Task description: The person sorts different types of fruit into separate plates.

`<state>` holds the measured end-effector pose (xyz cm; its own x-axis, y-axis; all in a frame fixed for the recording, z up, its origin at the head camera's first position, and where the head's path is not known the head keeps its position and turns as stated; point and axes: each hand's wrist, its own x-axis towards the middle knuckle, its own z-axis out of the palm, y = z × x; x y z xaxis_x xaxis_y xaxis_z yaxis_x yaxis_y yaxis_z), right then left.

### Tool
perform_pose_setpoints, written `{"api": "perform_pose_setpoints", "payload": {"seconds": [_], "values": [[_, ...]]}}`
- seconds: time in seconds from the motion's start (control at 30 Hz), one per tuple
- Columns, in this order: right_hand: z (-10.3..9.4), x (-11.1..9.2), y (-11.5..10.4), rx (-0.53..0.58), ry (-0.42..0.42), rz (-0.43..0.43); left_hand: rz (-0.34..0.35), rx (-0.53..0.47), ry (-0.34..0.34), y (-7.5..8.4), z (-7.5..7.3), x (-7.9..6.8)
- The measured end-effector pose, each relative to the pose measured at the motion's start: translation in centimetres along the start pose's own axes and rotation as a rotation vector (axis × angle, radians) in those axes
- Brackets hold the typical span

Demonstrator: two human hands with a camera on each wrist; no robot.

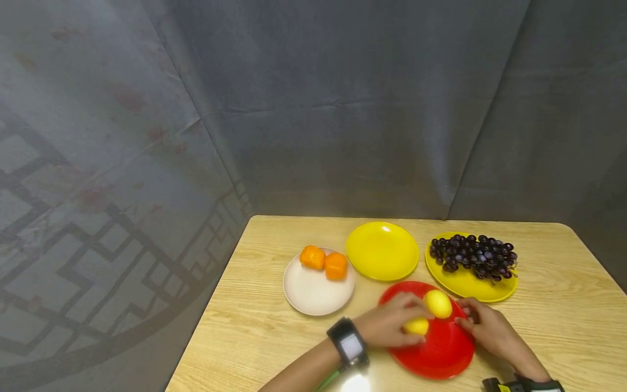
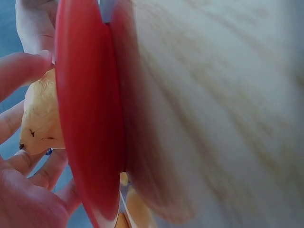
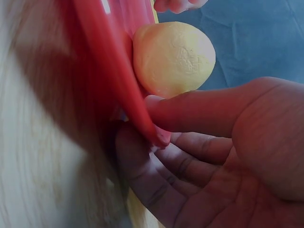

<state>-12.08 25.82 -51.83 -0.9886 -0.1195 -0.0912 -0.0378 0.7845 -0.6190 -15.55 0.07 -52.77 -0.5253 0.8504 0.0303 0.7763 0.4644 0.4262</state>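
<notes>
The left hand [image 1: 392, 322] holds a rounded yellow lemon [image 1: 417, 326] between thumb and fingers; the right hand [image 1: 491, 328] pinches a round red plate [image 1: 443, 356].

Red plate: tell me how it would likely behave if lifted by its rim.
The red plate would probably stay stiff: it looks unbent where the right hand grips its edge. Its glossy surface may feel somewhat slippery. The rounded yellow fruit close to that hand could roll if the plate tipped.
</notes>
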Motion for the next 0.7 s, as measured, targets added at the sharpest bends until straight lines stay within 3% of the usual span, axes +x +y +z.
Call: {"api": "perform_pose_setpoints", "payload": {"seconds": [0.37,0.5,0.7], "values": [[-1.5,-0.1,-0.2,-0.012,0.022,-0.013,-0.010,0.044,0.014,0.1,-0.5,-0.7],[-2.9,0.7,-1.4,-0.066,0.069,-0.078,0.008,0.050,0.030,0.0,-1.2,-1.3],[-4.1,3.5,-4.4,-0.092,0.148,-0.212,0.029,0.080,0.126,-0.8,-3.2,-2.8]]}}
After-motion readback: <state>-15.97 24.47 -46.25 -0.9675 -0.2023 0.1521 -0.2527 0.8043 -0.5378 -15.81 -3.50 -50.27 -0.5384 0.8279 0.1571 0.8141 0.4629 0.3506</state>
